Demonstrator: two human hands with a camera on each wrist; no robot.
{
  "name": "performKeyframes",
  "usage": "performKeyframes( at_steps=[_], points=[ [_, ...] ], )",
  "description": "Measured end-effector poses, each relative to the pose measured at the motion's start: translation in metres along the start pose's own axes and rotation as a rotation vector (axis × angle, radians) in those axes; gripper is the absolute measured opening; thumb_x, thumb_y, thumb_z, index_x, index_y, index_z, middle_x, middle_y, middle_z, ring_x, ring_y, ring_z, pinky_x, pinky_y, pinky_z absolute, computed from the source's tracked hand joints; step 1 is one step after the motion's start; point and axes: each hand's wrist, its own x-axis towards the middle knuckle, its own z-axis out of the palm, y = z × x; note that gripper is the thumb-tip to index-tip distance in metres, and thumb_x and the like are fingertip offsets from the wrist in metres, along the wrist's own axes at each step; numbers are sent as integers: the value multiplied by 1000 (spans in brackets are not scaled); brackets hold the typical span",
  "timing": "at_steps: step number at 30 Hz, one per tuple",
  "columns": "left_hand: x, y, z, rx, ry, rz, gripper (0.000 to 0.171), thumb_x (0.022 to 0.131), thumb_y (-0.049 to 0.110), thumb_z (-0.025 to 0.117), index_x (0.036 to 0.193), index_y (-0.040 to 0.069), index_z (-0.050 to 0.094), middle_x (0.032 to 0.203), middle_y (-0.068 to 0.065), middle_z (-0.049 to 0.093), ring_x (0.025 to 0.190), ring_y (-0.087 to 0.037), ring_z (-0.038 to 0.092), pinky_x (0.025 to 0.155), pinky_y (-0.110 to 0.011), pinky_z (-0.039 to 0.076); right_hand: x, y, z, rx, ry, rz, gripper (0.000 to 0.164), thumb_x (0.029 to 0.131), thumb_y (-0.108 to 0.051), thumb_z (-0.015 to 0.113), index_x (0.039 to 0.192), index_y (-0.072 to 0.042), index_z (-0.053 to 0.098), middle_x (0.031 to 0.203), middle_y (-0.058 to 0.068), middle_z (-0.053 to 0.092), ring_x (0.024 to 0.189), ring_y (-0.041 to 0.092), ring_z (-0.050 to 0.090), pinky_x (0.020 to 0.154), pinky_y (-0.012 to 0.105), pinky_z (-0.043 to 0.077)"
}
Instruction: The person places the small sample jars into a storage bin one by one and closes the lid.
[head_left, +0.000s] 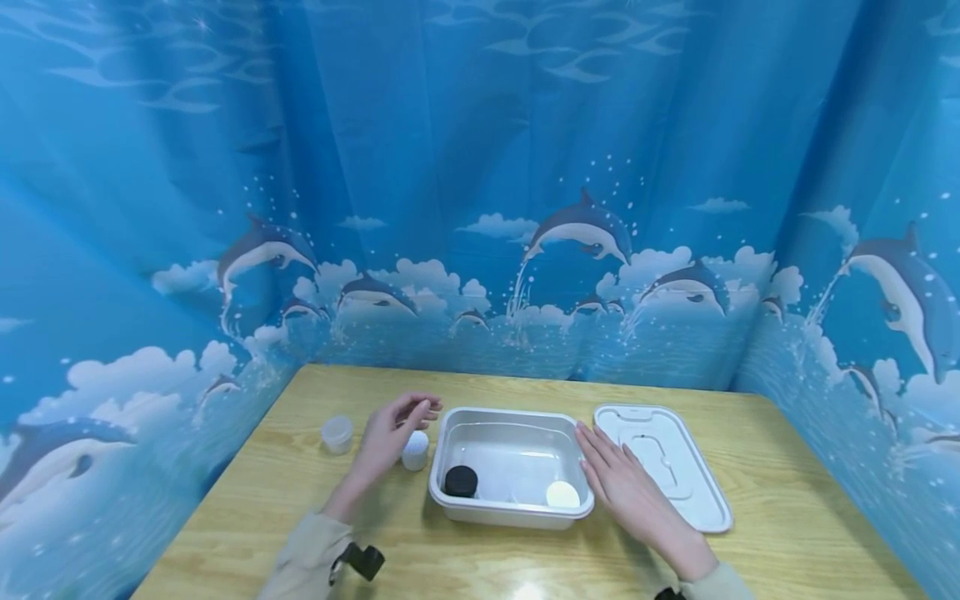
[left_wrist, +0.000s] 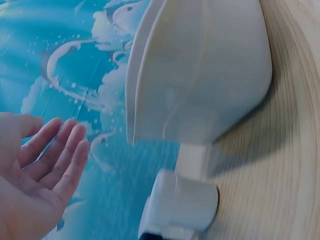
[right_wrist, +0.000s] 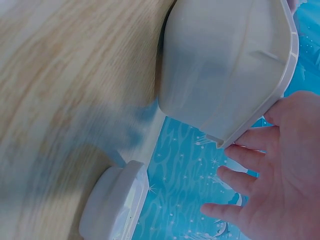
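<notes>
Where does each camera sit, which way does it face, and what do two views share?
Head: worn on the head, facing forward and down at the white rectangular tub and dolphin-print curtain; left hand, right hand and both sleeves show.
Left wrist: worn there, facing past the visible left hand toward the tub's outer wall and white cylinder.
Right wrist: worn there, facing past the visible right hand toward the tub's outer wall and the lid.
Shared: both wrist views show the tub, curtain and wooden table.

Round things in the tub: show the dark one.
The black round thing in the near left corner of the tub; the pale one lies at the near right.
</notes>
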Motion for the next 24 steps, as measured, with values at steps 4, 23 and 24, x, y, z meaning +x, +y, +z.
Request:
performKeyframes(
  at_steps=[4, 23, 24],
  points=[
    [-4, -5, -16, -8, 82, 26, 29, 106, 19, 55, 122, -3, 66, 117, -20, 71, 104, -32, 70, 86, -27, 61, 0, 0, 0, -2, -4, -6, 51, 107, -24, 49, 154, -4, 41, 160, 12, 38, 146, 36, 36, 116, 64, 32],
    [-24, -42, -96, 252, 286, 11, 40, 96, 1, 66, 134, -6, 56, 131, -25, 62, 118, -39, 61, 93, -23, 57, -2, 0, 0, -2, 29, -23, 50, 106, -22, 51, 151, -2, 44, 157, 15, 42, 143, 39, 40, 113, 66, 35],
    [-24, -42, -99, 271, 274, 3, 42, 95, 1, 67, 135, -6, 55, 132, -26, 61, 120, -41, 60, 96, -31, 58, -2, 0, 0, 1, 29, -23, 50, 106, -22, 51, 151, -2, 44, 157, 15, 42, 143, 39, 40, 113, 66, 35]
  ],
)
